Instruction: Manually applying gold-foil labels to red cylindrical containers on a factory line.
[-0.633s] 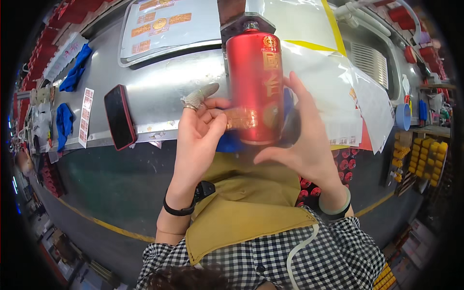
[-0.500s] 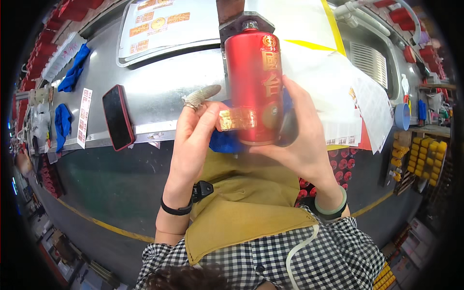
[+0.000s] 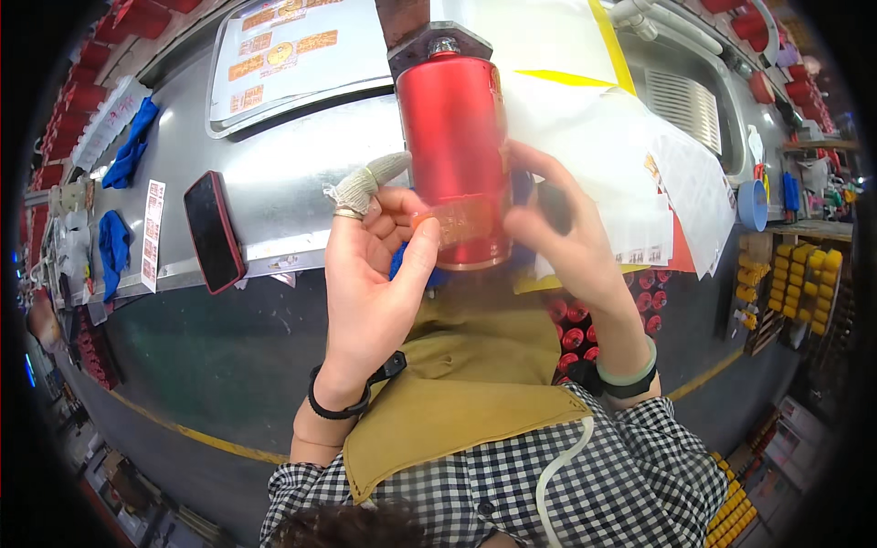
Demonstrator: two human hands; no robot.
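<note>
A glossy red bottle [image 3: 452, 128] lies with its silver-capped neck pointing away from me, at an angled metal holder [image 3: 475, 41]. Plain red faces up, and a little gold print shows along its right edge. A thin, partly see-through gold sticker [image 3: 464, 225] lies across the lower body. Between thumb and fingers, my left hand [image 3: 379, 265] pinches the sticker's left end; a pale cloth cot covers one of its fingers. On the bottle's right side, my right hand [image 3: 566, 228], blurred, has its thumb and fingertips against the edge.
Left on the metal bench [image 3: 301, 169] lie a red-rimmed phone [image 3: 214, 231], a sticker strip [image 3: 153, 235] and blue cloths [image 3: 113, 254]. A tray [image 3: 215, 100] with a gold sticker sheet stands behind. White sheets [image 3: 594, 155] spread to the right, with a blue cup [image 3: 752, 205] beyond.
The bottle has turned so its gold print moved from the front to the right edge. My right thumb has shifted from the base to the side. My left hand still holds the sticker.
</note>
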